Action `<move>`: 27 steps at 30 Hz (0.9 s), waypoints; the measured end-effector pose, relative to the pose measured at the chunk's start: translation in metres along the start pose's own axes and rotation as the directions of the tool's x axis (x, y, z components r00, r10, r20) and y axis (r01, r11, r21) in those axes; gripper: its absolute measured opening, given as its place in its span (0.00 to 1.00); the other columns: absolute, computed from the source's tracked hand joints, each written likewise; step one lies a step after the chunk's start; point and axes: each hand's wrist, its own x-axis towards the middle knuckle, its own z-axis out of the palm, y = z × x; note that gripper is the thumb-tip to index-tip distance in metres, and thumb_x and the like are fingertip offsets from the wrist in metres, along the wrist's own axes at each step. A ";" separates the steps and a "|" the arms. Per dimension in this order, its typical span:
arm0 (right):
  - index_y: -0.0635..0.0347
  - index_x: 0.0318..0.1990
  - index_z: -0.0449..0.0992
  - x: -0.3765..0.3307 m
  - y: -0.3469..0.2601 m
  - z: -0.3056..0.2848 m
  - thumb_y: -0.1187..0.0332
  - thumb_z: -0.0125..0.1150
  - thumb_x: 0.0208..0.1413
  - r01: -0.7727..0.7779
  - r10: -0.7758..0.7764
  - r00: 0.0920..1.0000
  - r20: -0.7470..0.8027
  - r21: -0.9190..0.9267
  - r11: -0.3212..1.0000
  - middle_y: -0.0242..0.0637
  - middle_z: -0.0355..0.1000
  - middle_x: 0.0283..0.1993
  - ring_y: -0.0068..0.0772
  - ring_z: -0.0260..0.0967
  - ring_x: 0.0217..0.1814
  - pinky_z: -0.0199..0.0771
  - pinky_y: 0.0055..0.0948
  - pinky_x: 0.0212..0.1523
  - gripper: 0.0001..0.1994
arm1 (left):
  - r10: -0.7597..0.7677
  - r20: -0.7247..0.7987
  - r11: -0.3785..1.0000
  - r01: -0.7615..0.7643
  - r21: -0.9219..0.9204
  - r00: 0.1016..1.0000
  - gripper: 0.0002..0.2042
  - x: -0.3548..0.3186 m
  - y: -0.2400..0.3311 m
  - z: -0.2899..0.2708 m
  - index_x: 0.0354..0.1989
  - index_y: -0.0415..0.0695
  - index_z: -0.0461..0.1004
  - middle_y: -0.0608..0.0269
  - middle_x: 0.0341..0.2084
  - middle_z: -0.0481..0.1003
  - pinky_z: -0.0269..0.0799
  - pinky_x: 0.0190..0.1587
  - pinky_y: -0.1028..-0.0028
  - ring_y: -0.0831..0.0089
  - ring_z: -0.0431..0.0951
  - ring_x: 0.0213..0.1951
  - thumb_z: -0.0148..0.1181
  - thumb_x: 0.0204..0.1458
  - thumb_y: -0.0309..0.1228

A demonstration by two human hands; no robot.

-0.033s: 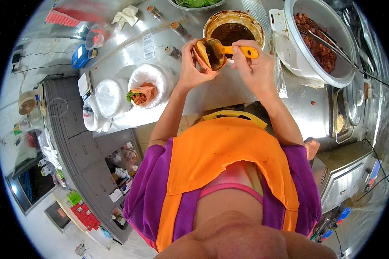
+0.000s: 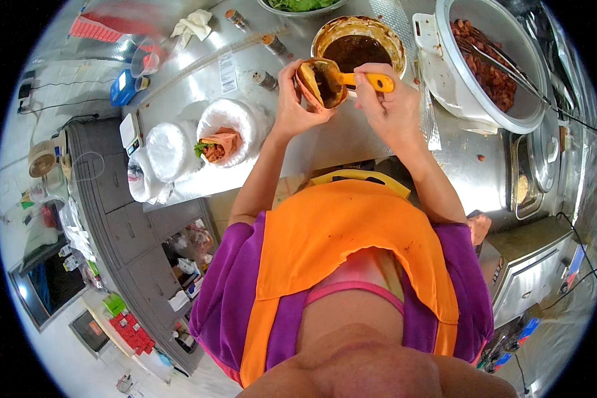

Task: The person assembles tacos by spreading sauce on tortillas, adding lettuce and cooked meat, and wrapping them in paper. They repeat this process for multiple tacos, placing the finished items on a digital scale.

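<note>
My left hand [image 2: 296,109] is wrapped around a bread pocket [image 2: 316,74] in a brownish paper sleeve, its mouth facing up and dark sauce inside. Between the fingers of my right hand [image 2: 393,106] is a yellow-handled utensil [image 2: 379,82], perhaps a spoon or spatula. Its sauce-coated head reaches into the bread, so its full shape is hidden. Just behind both hands stands a bowl [image 2: 322,44] with smeared rim, holding dark brown sauce [image 2: 356,52]. A filled, wrapped bread [image 2: 220,147] with meat and greens rests on a plastic-covered round stand [image 2: 209,114] to the left.
At right is a large white tub [image 2: 450,79] of chopped reddish meat [image 2: 487,69], tongs [image 2: 511,69] lying across it. Greens [image 2: 302,4] sit at the far edge. Several shakers [image 2: 265,80] stand on the metal table [image 2: 298,154]. A second plastic-covered round [image 2: 169,151] is far left.
My right hand and the yellow handle have shifted very slightly left. The left hand with the bread stays nearly in place.
</note>
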 end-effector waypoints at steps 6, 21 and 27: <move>0.59 0.42 0.76 -0.007 -0.003 -0.002 0.72 0.63 0.55 0.138 -0.138 0.990 0.008 -0.064 0.988 0.42 0.77 0.36 0.41 0.77 0.31 0.77 0.29 0.31 0.07 | 0.034 0.039 0.999 -0.033 -0.034 0.999 0.53 0.001 0.011 -0.003 0.65 0.43 0.50 0.59 0.57 0.55 0.66 0.62 0.65 0.65 0.62 0.61 0.79 0.26 0.27; 0.57 0.45 0.72 -0.001 -0.010 -0.001 0.71 0.65 0.54 0.424 -0.394 0.903 0.171 -0.209 0.881 0.40 0.76 0.36 0.46 0.76 0.32 0.77 0.34 0.30 0.12 | 0.052 0.033 0.997 -0.050 -0.062 0.998 0.52 0.000 0.024 0.005 0.64 0.46 0.48 0.57 0.58 0.59 0.66 0.61 0.63 0.65 0.65 0.60 0.80 0.28 0.27; 0.57 0.44 0.73 -0.011 -0.024 -0.016 0.72 0.65 0.53 0.355 -0.361 0.932 0.035 -0.290 0.889 0.39 0.76 0.36 0.43 0.77 0.30 0.77 0.33 0.28 0.12 | -0.019 0.055 0.989 0.027 -0.146 0.998 0.53 -0.005 0.021 -0.003 0.64 0.46 0.48 0.57 0.58 0.60 0.64 0.64 0.64 0.65 0.65 0.61 0.80 0.28 0.27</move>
